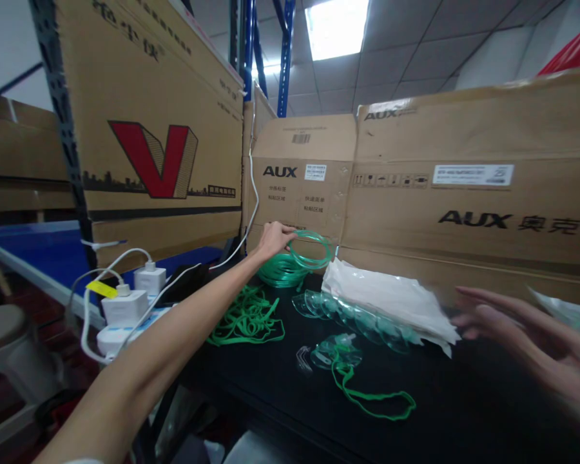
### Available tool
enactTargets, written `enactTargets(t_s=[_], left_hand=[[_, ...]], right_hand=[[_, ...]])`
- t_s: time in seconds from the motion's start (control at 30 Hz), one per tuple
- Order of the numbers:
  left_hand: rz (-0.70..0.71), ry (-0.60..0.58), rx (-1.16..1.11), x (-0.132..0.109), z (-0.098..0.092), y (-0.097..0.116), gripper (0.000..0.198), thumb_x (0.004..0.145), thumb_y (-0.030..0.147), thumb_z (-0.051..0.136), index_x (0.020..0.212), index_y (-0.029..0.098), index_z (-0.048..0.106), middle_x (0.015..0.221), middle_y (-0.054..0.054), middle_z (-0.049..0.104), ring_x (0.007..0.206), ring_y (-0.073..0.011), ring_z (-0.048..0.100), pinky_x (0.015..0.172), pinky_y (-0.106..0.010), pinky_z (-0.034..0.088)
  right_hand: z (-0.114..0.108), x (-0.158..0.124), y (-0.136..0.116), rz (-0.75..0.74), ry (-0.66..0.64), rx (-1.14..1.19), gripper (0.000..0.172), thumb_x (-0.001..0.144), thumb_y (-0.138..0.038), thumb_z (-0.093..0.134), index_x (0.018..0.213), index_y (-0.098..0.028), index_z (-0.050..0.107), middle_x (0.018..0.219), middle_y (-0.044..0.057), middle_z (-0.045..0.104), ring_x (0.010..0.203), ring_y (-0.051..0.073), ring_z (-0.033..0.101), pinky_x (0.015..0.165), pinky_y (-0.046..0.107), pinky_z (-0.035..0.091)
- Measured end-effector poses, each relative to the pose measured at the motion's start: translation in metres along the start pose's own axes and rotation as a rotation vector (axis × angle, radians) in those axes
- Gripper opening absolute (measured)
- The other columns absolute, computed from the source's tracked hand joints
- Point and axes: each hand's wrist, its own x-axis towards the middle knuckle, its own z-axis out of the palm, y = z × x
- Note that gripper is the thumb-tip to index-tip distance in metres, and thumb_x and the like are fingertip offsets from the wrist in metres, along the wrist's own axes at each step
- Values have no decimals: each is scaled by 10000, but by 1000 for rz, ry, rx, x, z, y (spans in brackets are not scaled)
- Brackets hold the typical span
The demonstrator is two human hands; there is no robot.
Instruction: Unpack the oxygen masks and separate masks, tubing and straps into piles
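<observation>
My left hand (274, 238) reaches to the back of the black table, its fingers closed on a looped coil of green tubing (314, 263). That coil is lifted at an angle over a stack of more coiled green tubing (280, 274). My right hand (517, 335), smeared by motion, hangs at the right with fingers stretched out and nothing visible in it. Between the hands lies a row of clear greenish masks (357, 316) beside a pile of white plastic bags (391, 293). Nearer to me is a single clear mask (331, 353) with a green strap (367, 393) attached.
A tangled heap of green straps (246, 319) lies left of the masks, and small thin strips (303, 359) sit by the single mask. White chargers (125, 309) with cables stand at the left edge. Cardboard panels (464, 142) wall the back. A clear packet (565, 309) is far right.
</observation>
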Motion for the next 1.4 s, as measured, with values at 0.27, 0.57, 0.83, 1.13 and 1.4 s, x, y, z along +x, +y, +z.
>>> enactTargets(t_s=[0.27,0.57,0.83,1.13,1.4], left_hand=[[-213,-115,293,7,16,-52,335,994,370,657,1248,151,652,1249,-104,671,1078,-241,680,922,-447,594],[-16,-11,353,-14,-5,-2,492,994,491,595,1285,110,704,1417,-203,632,1337,-345,581,1127,-456,432],[358,-565,186,-125,-24,69,442,887,625,666,1081,259,822,1036,-54,810,925,-226,728,782,-285,488],[383,-771,280,-147,5,76,413,862,343,736,1259,229,736,1111,-52,784,1028,-248,710,796,-282,489],[592,-478,-41,-147,32,67,234,970,168,619,1156,220,752,1113,-42,778,1089,-212,693,982,-318,477]], right_hand=[[-1,-10,-30,-35,-178,30,555,700,-790,668,907,-309,852,1014,86,828,961,349,772,899,443,630],[19,-22,-25,-444,-316,29,430,903,-658,609,875,-305,853,955,99,820,874,321,783,810,431,659],[41,-26,-38,-506,-643,-24,359,987,-517,583,1073,-276,836,1104,82,811,1033,307,759,950,455,602],[69,-28,-49,-507,-707,-50,397,1027,-505,536,1196,-256,795,1185,82,792,1107,304,731,1005,459,554],[66,-21,-45,-240,-863,100,492,999,-618,494,973,-232,798,774,45,770,720,242,702,706,369,563]])
